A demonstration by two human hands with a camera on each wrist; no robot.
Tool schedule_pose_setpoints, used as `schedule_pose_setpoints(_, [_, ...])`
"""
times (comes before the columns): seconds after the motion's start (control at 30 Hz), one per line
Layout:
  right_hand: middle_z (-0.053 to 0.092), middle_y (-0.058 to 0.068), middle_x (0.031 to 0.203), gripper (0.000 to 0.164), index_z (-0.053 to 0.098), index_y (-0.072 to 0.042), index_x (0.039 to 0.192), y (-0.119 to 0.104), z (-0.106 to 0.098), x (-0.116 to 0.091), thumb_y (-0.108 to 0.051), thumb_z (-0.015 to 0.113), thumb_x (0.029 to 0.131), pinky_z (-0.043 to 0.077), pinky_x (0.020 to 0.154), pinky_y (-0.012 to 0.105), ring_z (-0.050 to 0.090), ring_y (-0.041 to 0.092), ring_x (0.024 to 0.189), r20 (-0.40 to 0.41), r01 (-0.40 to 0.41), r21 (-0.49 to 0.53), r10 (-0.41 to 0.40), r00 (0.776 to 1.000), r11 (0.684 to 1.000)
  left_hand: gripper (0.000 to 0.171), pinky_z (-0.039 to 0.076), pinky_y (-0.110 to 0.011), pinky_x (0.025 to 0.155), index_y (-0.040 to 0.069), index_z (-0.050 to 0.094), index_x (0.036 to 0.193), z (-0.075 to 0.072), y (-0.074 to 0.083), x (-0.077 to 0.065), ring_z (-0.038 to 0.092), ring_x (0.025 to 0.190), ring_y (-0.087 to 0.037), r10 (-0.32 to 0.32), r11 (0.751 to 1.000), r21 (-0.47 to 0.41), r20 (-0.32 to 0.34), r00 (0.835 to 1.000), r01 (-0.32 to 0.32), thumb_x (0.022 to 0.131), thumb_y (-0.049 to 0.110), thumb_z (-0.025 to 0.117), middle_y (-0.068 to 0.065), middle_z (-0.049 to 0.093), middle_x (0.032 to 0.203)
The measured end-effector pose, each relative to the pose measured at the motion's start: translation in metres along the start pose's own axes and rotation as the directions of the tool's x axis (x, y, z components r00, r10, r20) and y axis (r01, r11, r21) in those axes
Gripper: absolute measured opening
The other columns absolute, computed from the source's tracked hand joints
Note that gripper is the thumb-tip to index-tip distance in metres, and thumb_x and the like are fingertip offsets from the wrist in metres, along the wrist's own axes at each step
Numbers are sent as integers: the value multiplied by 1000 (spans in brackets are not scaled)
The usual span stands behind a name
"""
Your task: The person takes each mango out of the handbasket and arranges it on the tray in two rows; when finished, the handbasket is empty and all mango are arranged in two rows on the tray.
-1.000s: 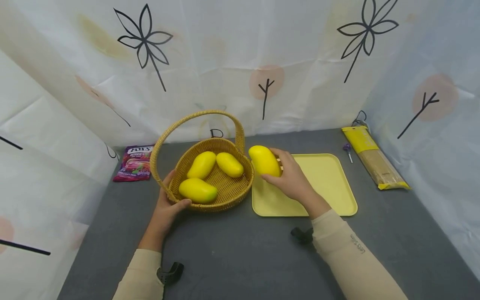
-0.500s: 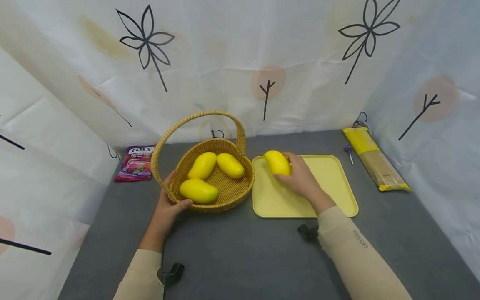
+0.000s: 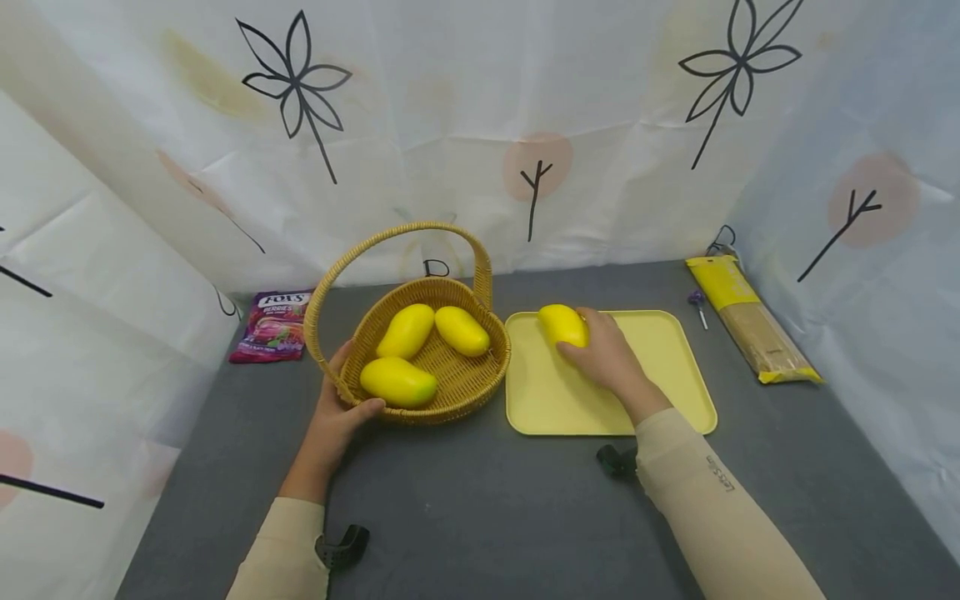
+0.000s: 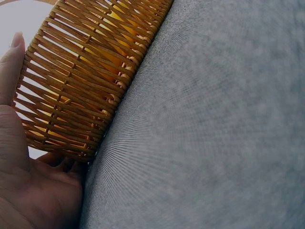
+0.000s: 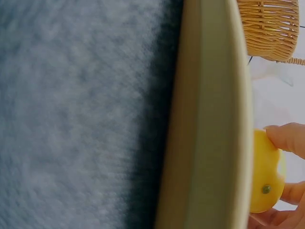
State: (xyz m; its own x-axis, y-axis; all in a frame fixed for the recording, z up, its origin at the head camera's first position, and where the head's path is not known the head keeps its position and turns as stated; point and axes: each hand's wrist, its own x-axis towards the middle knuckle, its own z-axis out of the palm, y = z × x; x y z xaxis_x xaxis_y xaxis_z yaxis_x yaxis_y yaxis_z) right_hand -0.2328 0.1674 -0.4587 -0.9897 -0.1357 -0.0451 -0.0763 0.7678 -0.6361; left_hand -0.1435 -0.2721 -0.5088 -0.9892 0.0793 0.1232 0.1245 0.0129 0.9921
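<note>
Along the left and rear of the grey tabletop (image 3: 480,517): white cloth (image 3: 420,100), printed with black line flowers and small trees. At left rear: purple Fox's Berries candy bag (image 3: 272,327), lying flat, near the basket handle. At left front: beige left sleeve (image 3: 283,550), with black wrist device (image 3: 342,547) at its right edge.

Next to the right: left hand (image 3: 336,417), gripping the left front side of the woven basket (image 3: 461,383); thumb over the front rim, fingers against the outer left wall. In the left wrist view: base edge of the basket along the tabletop. Above the basket: arched wicker handle (image 3: 408,227). Inside the basket: rear-left mango (image 3: 406,331), front mango (image 3: 398,382) with a greenish right end, and rear-right mango (image 3: 462,331).

Just right of the basket: pale yellow tray (image 3: 536,400). At its rear-left part: fourth mango (image 3: 564,326), pinched between thumb and fingers of the right hand (image 3: 606,356). Contact with the tray floor: cannot tell; hidden behind the rim in the right wrist view. Below the tray: second black device (image 3: 617,461), beside lettered beige right sleeve (image 3: 712,500).

Right of the tray: small purple-headed stick (image 3: 698,307), then long yellow-ended packet (image 3: 753,317) with tan contents.
</note>
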Motion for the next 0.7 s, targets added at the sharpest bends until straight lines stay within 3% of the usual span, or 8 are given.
schedule_pose_setpoints(0.7, [42,31,159,80,39,5,162,0,1,-2,-38,74,103,43,108,62,47,47,136,-11,-26,24,27,1000,999,93,39,-19,113,33,20,175,1,3,-1,28,155,-28,-9,1000,12,-12,1000,9,105,-4,68,-6,18,178])
